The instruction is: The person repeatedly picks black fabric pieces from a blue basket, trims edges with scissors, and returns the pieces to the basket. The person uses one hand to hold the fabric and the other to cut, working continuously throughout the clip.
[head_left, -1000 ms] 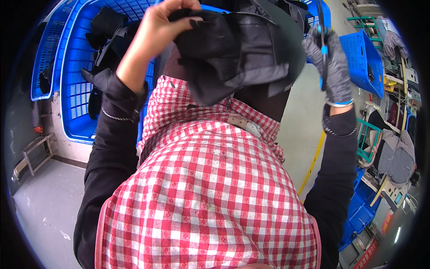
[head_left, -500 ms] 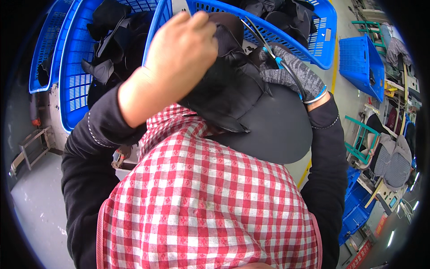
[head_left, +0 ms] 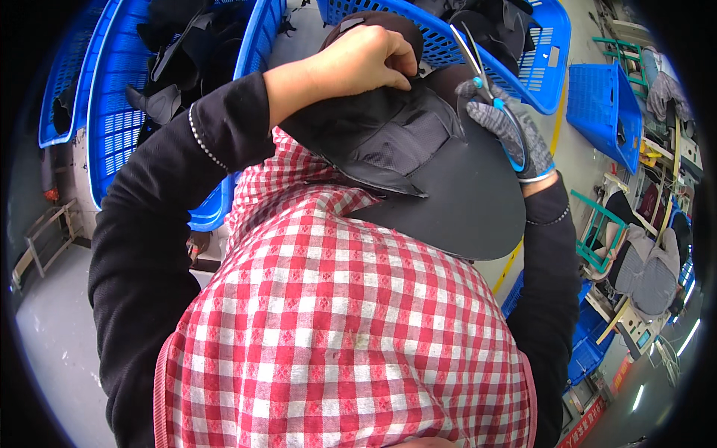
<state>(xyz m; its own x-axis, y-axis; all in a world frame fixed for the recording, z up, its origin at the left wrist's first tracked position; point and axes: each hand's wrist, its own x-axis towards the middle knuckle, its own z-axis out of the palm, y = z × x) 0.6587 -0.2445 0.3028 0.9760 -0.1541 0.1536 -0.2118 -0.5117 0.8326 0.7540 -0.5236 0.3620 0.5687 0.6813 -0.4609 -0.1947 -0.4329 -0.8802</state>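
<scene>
A black sewn fabric piece lies across my lap, with creased, seamed folds and a broad, smooth rounded panel on its right side. My bare left hand is closed at its upper edge, thumb and fingers pinching the cloth. On my right hand is a grey knitted glove. It is closed around scissors with blue-and-black handles, whose blades point up and away, slightly parted and apart from the cloth. A dark rounded part shows beyond my left hand; whether it belongs to the same piece I cannot tell.
At the far left, a blue plastic crate holds several black fabric pieces. Another blue crate with dark pieces stands ahead, close to the scissor tips. Farther right are a blue basket, a teal frame and grey padded pieces.
My left hand has moved right and turned, now pinching the fabric edge. The scissors have swung more upright and slightly right with my right hand. Less of the fabric's folds is covered.
</scene>
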